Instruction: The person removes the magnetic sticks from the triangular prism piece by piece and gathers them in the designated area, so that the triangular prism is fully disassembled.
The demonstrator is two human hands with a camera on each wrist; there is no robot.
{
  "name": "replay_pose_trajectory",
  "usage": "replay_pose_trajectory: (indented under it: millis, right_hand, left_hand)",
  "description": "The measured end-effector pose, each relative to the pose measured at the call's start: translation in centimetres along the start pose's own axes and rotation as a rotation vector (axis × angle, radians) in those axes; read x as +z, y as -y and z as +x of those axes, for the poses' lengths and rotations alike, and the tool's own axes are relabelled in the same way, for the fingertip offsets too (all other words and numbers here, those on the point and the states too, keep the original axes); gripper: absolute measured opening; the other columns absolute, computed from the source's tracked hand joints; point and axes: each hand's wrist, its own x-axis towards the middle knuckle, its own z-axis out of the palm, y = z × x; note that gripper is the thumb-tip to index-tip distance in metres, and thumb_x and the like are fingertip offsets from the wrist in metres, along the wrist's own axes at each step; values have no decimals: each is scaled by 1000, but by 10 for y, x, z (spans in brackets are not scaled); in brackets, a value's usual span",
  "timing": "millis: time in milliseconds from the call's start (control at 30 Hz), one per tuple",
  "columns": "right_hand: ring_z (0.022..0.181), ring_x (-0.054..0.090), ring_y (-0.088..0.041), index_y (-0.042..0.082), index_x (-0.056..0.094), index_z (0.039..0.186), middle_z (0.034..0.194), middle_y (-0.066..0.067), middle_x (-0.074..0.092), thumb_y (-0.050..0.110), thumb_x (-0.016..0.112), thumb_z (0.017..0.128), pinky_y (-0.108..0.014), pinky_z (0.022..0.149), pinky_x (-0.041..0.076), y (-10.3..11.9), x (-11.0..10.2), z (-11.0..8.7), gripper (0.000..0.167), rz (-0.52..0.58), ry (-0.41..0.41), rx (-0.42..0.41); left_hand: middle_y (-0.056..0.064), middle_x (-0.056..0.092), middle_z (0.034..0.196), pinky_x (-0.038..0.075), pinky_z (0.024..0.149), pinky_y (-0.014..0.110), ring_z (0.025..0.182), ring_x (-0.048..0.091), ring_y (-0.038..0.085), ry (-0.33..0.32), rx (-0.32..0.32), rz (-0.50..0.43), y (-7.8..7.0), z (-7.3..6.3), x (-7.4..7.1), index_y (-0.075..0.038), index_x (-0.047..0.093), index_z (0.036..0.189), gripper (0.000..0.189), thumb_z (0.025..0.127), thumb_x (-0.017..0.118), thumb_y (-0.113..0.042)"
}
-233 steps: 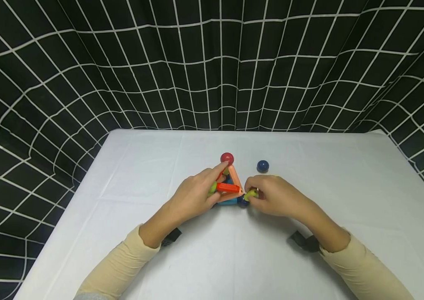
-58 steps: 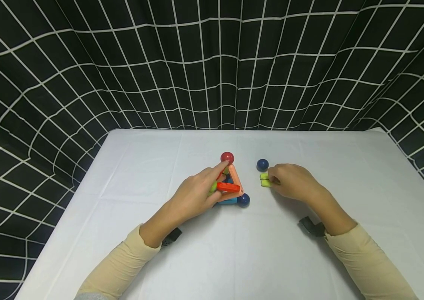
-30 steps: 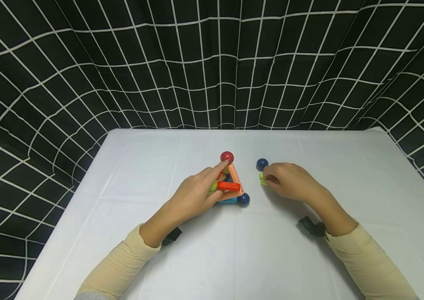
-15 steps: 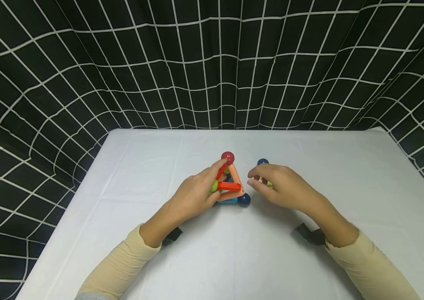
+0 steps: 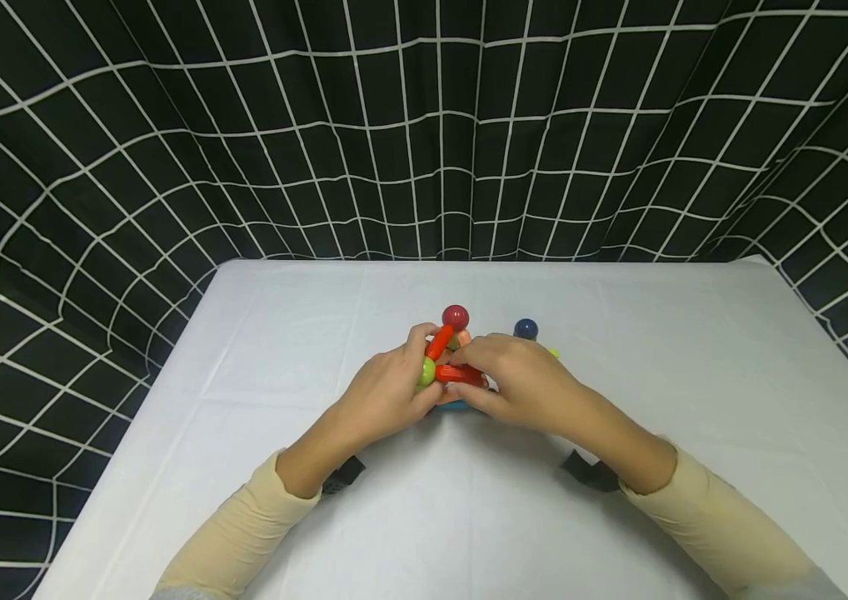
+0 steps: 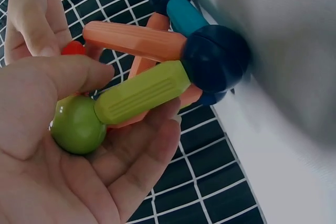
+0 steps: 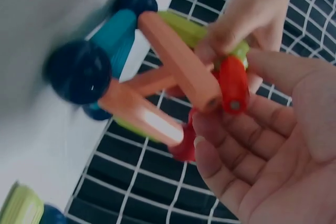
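A frame of magnetic rods and balls stands on the white table between both hands. In the head view my left hand (image 5: 386, 383) holds its light green ball (image 5: 426, 372); thumb and fingers curl round that ball in the left wrist view, beside a light green rod (image 6: 144, 90). My right hand (image 5: 532, 387) pinches a red rod (image 5: 460, 374) that runs out from the green ball. A second red rod (image 5: 439, 342) slants up to a red ball (image 5: 456, 317). Orange rods (image 7: 176, 59), teal rods (image 7: 113, 38) and dark blue balls (image 7: 79, 72) form the lower part.
A loose dark blue ball (image 5: 526, 329) sits behind my right hand. Light green rods lie close to it, mostly hidden in the head view; one light green rod (image 7: 23, 205) shows in the right wrist view. A black curtain with white grid lines (image 5: 424, 150) surrounds the table.
My right hand has left the light green rods on the right and moved left onto the red rod. My left index finger has drawn back from the red ball, uncovering the second red rod.
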Motion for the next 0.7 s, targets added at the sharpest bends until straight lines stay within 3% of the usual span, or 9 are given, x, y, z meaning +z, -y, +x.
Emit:
replay_pose_trajectory:
  millis: [367,700]
  right_hand:
    - [65,48,-8,14,65,88,72,9,54,28,79,89,-25,59,43,8,12,13,20,6,-37,-3]
    - [65,49,-9,13,62,84,72,6,54,17,75,89,-26,60,44,10,15,17,15,26,-35,-1]
  left_hand:
    - [-8,55,78,43,55,26,63,51,10,-20,-38,39,1,0,-2,-8,59,121,43,89,75,-32]
    - [-8,56,77,43,54,26,62,52,10,-8,-39,62,1,2,-5,-9,61,115,32,90,73,-26]
